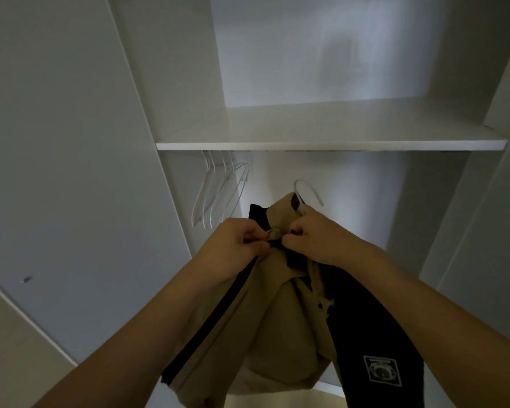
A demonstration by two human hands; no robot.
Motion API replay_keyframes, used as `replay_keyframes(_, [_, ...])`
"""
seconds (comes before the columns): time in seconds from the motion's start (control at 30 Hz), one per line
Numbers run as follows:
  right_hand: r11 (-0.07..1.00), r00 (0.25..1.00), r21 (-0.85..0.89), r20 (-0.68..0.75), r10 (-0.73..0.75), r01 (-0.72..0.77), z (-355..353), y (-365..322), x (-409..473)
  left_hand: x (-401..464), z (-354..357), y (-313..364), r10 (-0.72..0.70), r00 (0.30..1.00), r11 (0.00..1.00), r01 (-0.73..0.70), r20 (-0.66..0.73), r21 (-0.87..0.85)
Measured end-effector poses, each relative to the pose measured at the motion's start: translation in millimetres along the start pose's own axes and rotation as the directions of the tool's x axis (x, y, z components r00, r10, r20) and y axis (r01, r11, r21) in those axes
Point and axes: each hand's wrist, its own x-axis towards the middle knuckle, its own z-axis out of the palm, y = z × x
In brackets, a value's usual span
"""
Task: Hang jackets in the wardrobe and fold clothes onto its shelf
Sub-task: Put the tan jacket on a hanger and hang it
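Tan-and-black jacket [280,325] held up in front of the wardrobe, left hand [233,245] and right hand [315,241] both pinching its collar button, white hanger [306,194] hook above collar, empty hangers [218,195] beyond at left, shelf [330,144] above

- A home, most likely a bedroom, seen from in front of an open built-in wardrobe [189,83] with plain white panels filling the frame.
- A white shelf [330,144] runs across the middle of the frame, with an open compartment above it.
- Just below the shelf, at centre left, a cluster of thin white hangers [218,195] hangs.
- At lower centre a tan and black jacket [277,319] sits on another white hanger [306,192], its hook showing above the collar.
- A tall white door panel [56,157] fills the left side.
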Motion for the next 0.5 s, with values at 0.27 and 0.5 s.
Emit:
replay_keyframes(0.27, [0.997, 0.99, 0.07, -0.135, 0.04, -0.031, 34.2, 23.3, 24.5, 10.4, 14.3, -17.3, -0.284, 0.949, 0.952, 0.296, -0.139, 0.072])
replay_keyframes(0.5, [0.961, 0.97, 0.229, -0.154, 0.19, -0.153, 72.3, 24.2, 42.4, -2.2, 25.0, -35.9, -0.254, 0.954, 0.938, 0.283, -0.161, 0.199])
